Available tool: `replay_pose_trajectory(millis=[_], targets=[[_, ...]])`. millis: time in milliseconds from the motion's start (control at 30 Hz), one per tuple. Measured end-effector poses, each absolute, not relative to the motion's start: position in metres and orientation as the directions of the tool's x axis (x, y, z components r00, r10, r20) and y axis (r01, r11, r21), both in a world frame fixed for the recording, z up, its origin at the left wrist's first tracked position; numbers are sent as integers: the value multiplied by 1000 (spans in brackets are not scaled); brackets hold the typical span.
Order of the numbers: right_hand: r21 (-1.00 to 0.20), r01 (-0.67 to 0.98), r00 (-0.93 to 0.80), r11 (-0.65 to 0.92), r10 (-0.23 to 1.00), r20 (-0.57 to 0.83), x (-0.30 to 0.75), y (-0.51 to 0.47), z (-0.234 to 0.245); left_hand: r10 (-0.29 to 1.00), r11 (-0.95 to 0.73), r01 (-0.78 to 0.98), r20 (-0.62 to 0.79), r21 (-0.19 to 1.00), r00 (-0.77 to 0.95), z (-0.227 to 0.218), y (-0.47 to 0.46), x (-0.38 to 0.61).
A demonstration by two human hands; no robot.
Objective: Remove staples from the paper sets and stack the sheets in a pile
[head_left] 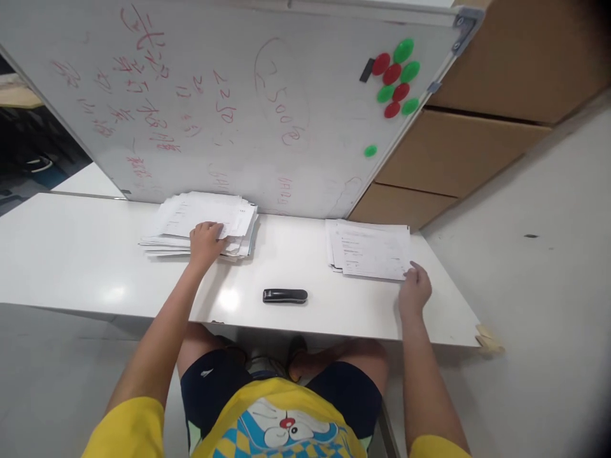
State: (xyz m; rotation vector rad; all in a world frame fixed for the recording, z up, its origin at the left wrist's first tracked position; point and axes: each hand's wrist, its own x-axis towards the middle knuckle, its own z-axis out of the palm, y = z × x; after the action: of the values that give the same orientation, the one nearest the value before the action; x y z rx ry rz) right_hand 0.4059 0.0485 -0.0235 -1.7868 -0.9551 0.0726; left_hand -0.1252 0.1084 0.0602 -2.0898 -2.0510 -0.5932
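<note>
Clock positions are from frame centre. Yellow short-sleeved T-shirt (267, 388) at 6 o'clock, cartoon print (287, 439) on the front: white and blue shapes, round red dot, white ovals, one with a dark pupil, blue-and-yellow checks towards 7. Left sleeve (133, 423) at 8, right sleeve (439, 446) at 5, both plain yellow, forearms bare below them. Dark navy shorts (224, 381), legs at 7 and 5, ending above the knee. Small white logo (207, 373) on the 7 o'clock leg. Pale green side panel (193, 434) on that leg too. Dark footwear (298, 345) at 6, detail too small to read.
</note>
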Motion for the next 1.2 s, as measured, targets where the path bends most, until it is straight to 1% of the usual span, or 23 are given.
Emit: replay_pose_trajectory(millis=[100, 200, 233, 300, 400, 467, 500, 533, 567, 600, 667, 700, 767, 833, 867, 933, 967, 1000, 1033, 1067, 1100, 1133, 1200], targets=[[-955, 293, 732, -46, 654, 193, 384, 16, -38, 928, -93, 991, 368, 99, 51, 64, 104, -122], [-991, 131, 719, -9, 689, 89, 373, 1, -44, 929, -153, 988, 343, 5, 142, 67, 99, -120], [-992, 124, 710, -9, 700, 83, 372, 0, -44, 928, -169, 986, 335, -13, 163, 68, 98, -120], [-983, 180, 680, -29, 726, 103, 372, 1, -40, 927, -193, 981, 327, -7, 185, 69, 96, -121], [-954, 295, 651, -57, 742, 157, 369, 1, -30, 898, -242, 965, 399, 99, 184, 68, 86, -112], [-960, 276, 673, -58, 725, 149, 357, -3, -21, 825, -316, 935, 533, 159, 188, 63, 70, -89], [-971, 235, 656, -49, 745, 121, 347, -7, -16, 763, -373, 914, 613, 162, 203, 60, 58, -71], [-984, 177, 598, -36, 797, 78, 333, -12, -10, 688, -447, 884, 684, 138, 242, 56, 45, -49], [-994, 104, 496, -32, 868, 24, 317, -17, -3, 599, -540, 838, 737, 82, 313, 53, 30, -25], [-999, 29, 326, -39, 945, -27, 299, -22, 5, 514, -621, 783, 767, 24, 384, 49, 15, 0], [-987, -137, 32, -87, 995, -92, 264, -30, 20, 425, -740, 671, 740, -48, 522, 41, -14, 45], [-975, -197, -1, -103, 995, -104, 250, -32, 26, 394, -785, 616, 713, -66, 579, 39, -26, 61], [-957, -266, 79, -115, 987, -140, 237, -32, 35, 321, -878, 472, 633, -80, 705, 36, -37, 75], [-954, -254, 142, -161, 969, -202, 244, -32, 34, 274, -929, 366, 574, -49, 772, 37, -27, 66], [-953, -225, 139, -205, 961, -239, 255, -34, 31, 295, -929, 369, 568, -16, 768, 40, -13, 54], [-944, -144, 117, -298, 942, -315, 283, -41, 20, 468, -842, 534, 594, 75, 655, 48, 27, 20], [-937, -106, 125, -333, 930, -345, 298, -47, 13, 589, -739, 662, 594, 124, 548, 53, 50, 0], [-930, -80, 152, -358, 918, -366, 313, -52, 7, 706, -592, 790, 574, 159, 414, 57, 73, -21], [-925, -65, 187, -374, 906, -380, 325, -58, 0, 789, -416, 894, 555, 169, 262, 62, 93, -41], [-920, -59, 219, -387, 894, -390, 336, -64, -5, 842, -252, 955, 522, 157, 136, 66, 110, -59], [-916, -59, 244, -396, 884, -398, 344, -69, -10, 876, -165, 978, 474, 128, 86, 69, 123, -74], [-914, -63, 262, -401, 877, -402, 350, -73, -13, 895, -124, 987, 440, 101, 68, 72, 133, -86], [-913, -79, 273, -400, 873, -405, 355, -80, -16, 911, -120, 990, 405, 78, 79, 75, 142, -101]])
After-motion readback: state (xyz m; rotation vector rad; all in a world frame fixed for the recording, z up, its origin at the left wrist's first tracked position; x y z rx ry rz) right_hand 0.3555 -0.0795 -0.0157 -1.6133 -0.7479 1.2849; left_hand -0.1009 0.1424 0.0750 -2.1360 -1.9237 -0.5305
